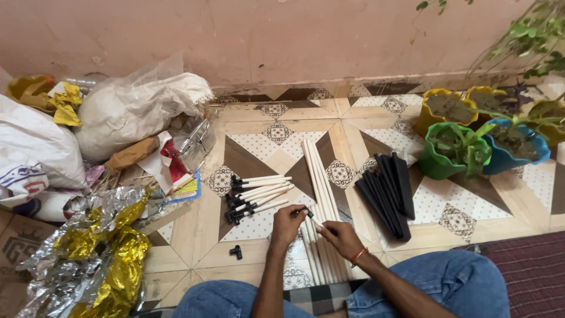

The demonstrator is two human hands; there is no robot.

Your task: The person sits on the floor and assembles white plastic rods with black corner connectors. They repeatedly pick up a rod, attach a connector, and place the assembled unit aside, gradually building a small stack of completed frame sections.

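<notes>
Two bare hands meet low over a patterned tile floor (259,126), between the person's jeans-clad knees. The left hand (287,225) is curled shut around a small black fitting (308,213) at the end of a white rod (316,221), while the right hand (339,237), with an orange band at its wrist, pinches the same rod just beside it. Under both hands lies a long bundle of plain white rods (318,176), running away toward the pink wall (265,35). Just left of the hands sits a small heap of white rods with black end caps (259,197), and one loose black fitting (236,252) lies apart, nearer the left knee. Right of the bundle rests a stack of black strips (388,194). Further right stand plant pots: green (436,162), blue (518,154) and yellow (428,116). Along the left edge are white sacks (126,112) and crumpled silver-and-gold foil (106,253).
</notes>
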